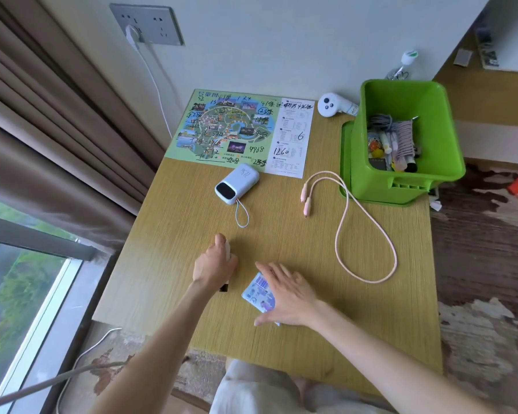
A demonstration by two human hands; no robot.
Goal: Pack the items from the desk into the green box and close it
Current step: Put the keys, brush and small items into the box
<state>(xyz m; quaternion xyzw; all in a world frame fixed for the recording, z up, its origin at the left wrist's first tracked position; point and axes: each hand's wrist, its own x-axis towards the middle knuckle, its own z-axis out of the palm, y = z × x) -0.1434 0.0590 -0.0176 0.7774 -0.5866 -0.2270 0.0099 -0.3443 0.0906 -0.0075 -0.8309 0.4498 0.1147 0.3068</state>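
Leftmost, farthest from the open green plastic box [371,186] at the far right corner of the light wooden desk [281,222]: left hand [214,264], fingers curled round a small white oblong object [228,250], with a dark end just visible below the wrist. Grip consistent with picking the object up for the box.

Next, beyond that hand and well left of the box: pale blue power bank [237,183] with a looped wrist strap, lying flat and untouched. Behind it, against the wall: printed paper map [240,130] covered in handwritten figures. Both not yet packed.

Towards the middle, near the desk's front edge and well apart from the box: right hand [287,294], fingers straight and spread, palm down on a blue-and-purple printed packet [256,289] with a barcode. Nothing gripped. Probably pressing the packet flat to slide or gather it before a lift.

Closer to the box: pink charging cable [365,234], one long open loop running up to the box's front left corner, twin connector ends lying just left of the box. Loose shape likely to need coiling before packing.

Just behind the box's left side: white handheld controller [329,105].

Finally the box itself: upright, uncovered, already part filled with cords and small oddments. Seated on a flat green lid [345,156], presumably parked underneath to keep the opening free until closing.
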